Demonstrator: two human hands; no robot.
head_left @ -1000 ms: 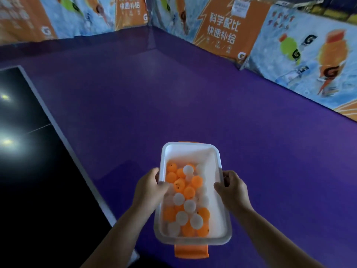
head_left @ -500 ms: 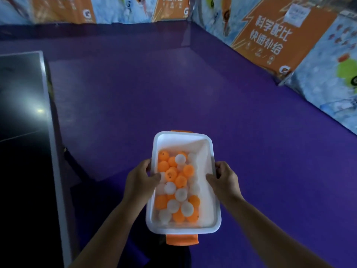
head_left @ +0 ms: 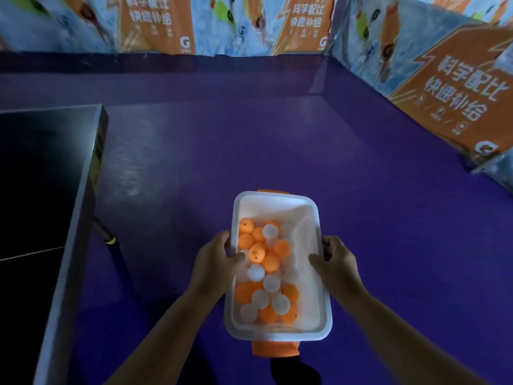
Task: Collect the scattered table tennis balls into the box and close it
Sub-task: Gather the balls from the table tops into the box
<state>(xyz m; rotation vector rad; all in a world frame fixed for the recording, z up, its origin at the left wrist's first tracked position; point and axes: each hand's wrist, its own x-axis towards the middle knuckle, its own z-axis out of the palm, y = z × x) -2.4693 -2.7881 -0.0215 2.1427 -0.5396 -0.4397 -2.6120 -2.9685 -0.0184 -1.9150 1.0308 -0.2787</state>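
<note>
A person stands on the purple floor (head_left: 249, 140) of a table tennis hall and holds a white plastic box (head_left: 277, 333) out in front of the body, seen from above. The box is carried in the air, above the floor, its top uncovered, with the long sides running away from the person.

Both hands are clamped on it. The left hand (head_left: 215, 262) grips the left long side, thumb hooked over the rim and resting inside against the contents. The right hand (head_left: 337, 263) grips the right long side directly opposite, thumb laid over the rim and fingers curled round the outer wall.

Inside lies a heap of table tennis balls (head_left: 266, 273), orange and white mixed, piled mostly along the left side and the near end; the far right corner shows bare white wall. An orange clasp (head_left: 274, 348) hangs below the near end, and the edge of a second orange clasp (head_left: 272, 192) shows past the far end.

To the left is the dark top of a table tennis table (head_left: 41, 176), with one leg (head_left: 105, 234) slanting down to the floor. Orange and blue sponsor banners (head_left: 458, 87) with white Chinese lettering wall in the playing area at the back and the right.
</note>
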